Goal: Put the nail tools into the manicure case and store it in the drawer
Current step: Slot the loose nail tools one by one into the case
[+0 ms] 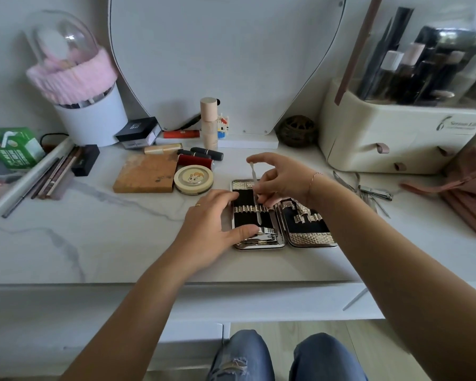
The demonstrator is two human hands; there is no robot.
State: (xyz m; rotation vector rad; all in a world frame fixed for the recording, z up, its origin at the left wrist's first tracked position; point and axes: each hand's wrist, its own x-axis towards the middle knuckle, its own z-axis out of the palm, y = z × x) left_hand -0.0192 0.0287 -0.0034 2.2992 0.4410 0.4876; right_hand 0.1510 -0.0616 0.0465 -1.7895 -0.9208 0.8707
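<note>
**Slim tool goes into the open manicure case**

The manicure case point(311, 239) lies open flat on the pale marbled bench point(94, 237), close to its front edge, both black-lined halves facing up. The left hand point(209, 226) rests on the case's left half. Its fingers point(220, 195) are straight and spread, pressing down near the outer rim, and the thumb lies beside a nail clipper point(267, 232) seated at the near end of that half.

The right hand point(283, 180) reaches in from above and pinches a slim metal tool point(252, 176) between curled fingertips. The tool stands tilted, its upper end raised toward the mirror point(226, 64) and its lower end lying on the black lining, passing under the band of elastic loops point(245, 209) that crosses the left half. The right half shows only empty loops.

More nail tools point(375, 192) lie loose on the bench to the right of the case, well apart from it, among them a pair of nippers and a second clipper. Behind them stands a cream cosmetics organiser point(396, 138), with a pink bag point(467, 193) at the far right. To the left of the case sit a round compact point(193, 178), a brown palette point(144, 173) and several lipsticks point(206, 153). The drawer cannot be made out.
</note>
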